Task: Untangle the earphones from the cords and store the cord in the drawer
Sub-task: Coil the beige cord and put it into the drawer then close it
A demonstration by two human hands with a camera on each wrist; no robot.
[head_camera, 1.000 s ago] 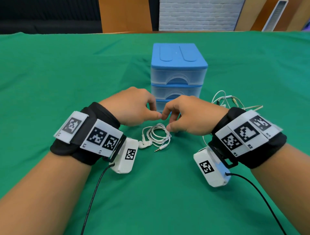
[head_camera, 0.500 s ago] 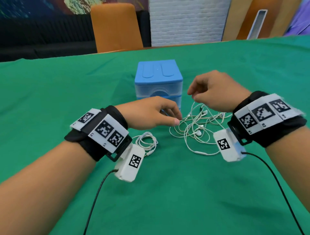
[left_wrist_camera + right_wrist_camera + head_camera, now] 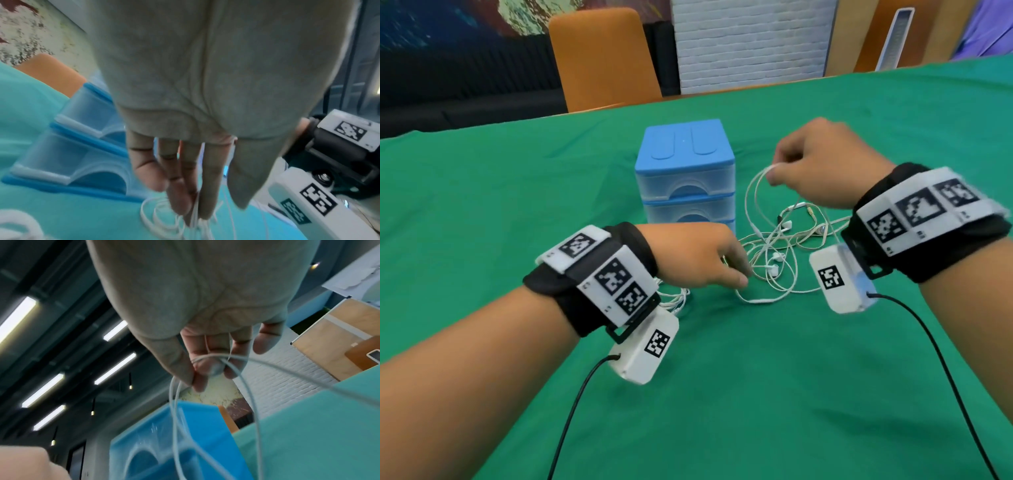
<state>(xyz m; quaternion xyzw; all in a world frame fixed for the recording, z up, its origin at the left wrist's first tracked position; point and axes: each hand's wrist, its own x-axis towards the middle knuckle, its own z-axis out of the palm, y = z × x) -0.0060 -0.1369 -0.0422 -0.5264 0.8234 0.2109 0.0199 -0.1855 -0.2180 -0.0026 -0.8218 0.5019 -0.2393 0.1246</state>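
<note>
A tangle of white earphones and cords (image 3: 774,253) lies on the green cloth, right of a blue three-drawer unit (image 3: 685,178) whose drawers are closed. My right hand (image 3: 774,171) is raised above the tangle and pinches a cord loop (image 3: 174,402) between thumb and forefinger (image 3: 197,379). My left hand (image 3: 736,274) is low at the tangle's left edge, where its fingertips (image 3: 197,209) pinch a few strands (image 3: 160,217) against the cloth. A separate coiled white earphone (image 3: 674,299) lies partly hidden under my left wrist.
The table is covered by a green cloth (image 3: 756,394), with open room in front of me. An orange chair (image 3: 602,58) stands behind the far edge. Black cables trail from both wrist cameras.
Both hands left the coiled earphone and went right to the tangle. In the last half second my right hand lifted a cord loop higher, while my left hand stayed down on the strands.
</note>
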